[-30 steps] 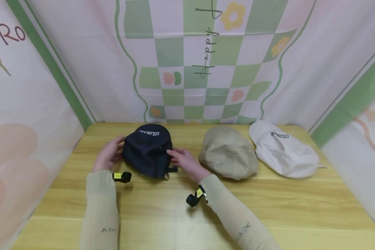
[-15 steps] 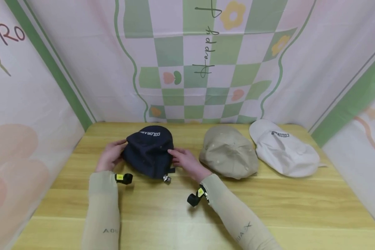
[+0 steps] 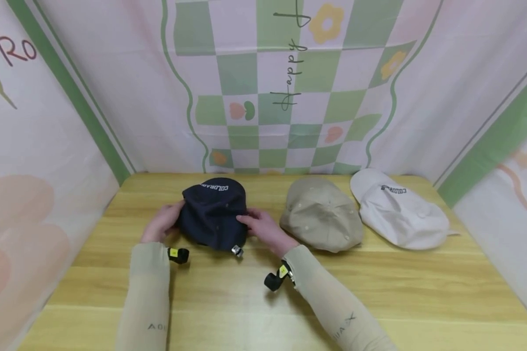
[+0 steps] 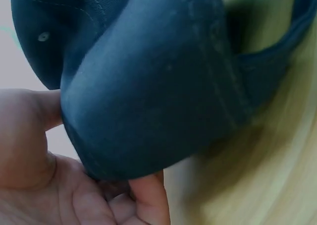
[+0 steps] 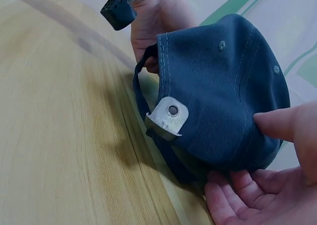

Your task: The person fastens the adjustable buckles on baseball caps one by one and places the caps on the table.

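A navy baseball cap (image 3: 215, 214) with white lettering is held between both hands at the left of the table. My left hand (image 3: 162, 222) grips its left edge; in the left wrist view the thumb lies on the outside and fingers (image 4: 151, 197) curl beneath the cap's edge. On the other side my right hand (image 3: 265, 226) pinches the cap, thumb on the crown and fingers (image 5: 225, 200) under the rim. The right wrist view shows the metal buckle (image 5: 168, 117) and back strap (image 5: 143, 93) facing the wooden table.
Just right of my right hand sits a beige cap (image 3: 320, 214). Beyond it lies a white cap (image 3: 399, 212) with dark lettering, its brim toward the back. The wooden table (image 3: 228, 302) meets printed fabric walls (image 3: 149, 122) at the back and sides.
The navy cap has shifted slightly right and turned a little, its lettering now tilted. My left hand has moved right with it; my right hand has barely moved. The buckle now shows.
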Demonstrator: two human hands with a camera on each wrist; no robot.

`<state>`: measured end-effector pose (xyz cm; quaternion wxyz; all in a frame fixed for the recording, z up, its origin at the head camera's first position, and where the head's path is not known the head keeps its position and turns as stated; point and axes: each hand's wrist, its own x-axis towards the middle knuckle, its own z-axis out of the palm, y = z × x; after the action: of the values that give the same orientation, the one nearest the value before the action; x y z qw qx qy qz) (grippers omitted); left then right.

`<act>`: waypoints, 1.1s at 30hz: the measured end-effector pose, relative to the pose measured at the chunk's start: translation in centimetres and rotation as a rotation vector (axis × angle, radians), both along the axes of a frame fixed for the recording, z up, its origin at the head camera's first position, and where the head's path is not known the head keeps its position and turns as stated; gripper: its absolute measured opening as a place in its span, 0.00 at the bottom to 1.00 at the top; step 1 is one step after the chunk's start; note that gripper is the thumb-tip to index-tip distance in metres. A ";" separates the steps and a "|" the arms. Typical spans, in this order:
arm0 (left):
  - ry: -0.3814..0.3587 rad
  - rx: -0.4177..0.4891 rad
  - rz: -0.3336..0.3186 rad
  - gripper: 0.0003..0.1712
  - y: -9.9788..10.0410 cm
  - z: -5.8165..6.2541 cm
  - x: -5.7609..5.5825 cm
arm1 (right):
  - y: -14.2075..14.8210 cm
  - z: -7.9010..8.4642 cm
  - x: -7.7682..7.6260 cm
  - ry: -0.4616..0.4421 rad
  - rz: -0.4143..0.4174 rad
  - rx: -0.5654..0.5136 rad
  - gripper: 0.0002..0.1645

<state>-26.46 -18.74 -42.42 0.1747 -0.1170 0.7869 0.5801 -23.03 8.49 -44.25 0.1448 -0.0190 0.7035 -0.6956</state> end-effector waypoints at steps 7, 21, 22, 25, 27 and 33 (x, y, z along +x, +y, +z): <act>0.005 0.006 0.006 0.45 0.3 -0.2 -0.1 | 0.2 0.0 0.1 0.016 0.009 -0.005 0.29; 0.149 0.022 -0.005 0.43 1.5 0.7 -0.2 | 0.4 0.2 0.1 -0.020 -0.003 -0.031 0.31; 0.154 0.033 0.002 0.43 1.6 0.8 -0.2 | 0.4 0.2 0.1 -0.017 -0.006 -0.036 0.31; 0.170 0.053 0.012 0.42 1.7 1.1 -0.1 | 0.5 0.4 0.2 -0.008 -0.011 -0.055 0.31; 0.172 0.069 0.020 0.40 1.8 1.4 -0.1 | 0.6 0.6 0.3 -0.002 -0.014 -0.064 0.30; 0.169 0.146 0.012 0.38 2.1 2.1 0.1 | 0.8 1.1 0.5 0.002 -0.056 -0.099 0.32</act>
<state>-26.31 -16.61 -40.36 0.1125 -0.0594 0.7538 0.6446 -22.56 9.29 -43.11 0.1234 -0.0069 0.6686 -0.7333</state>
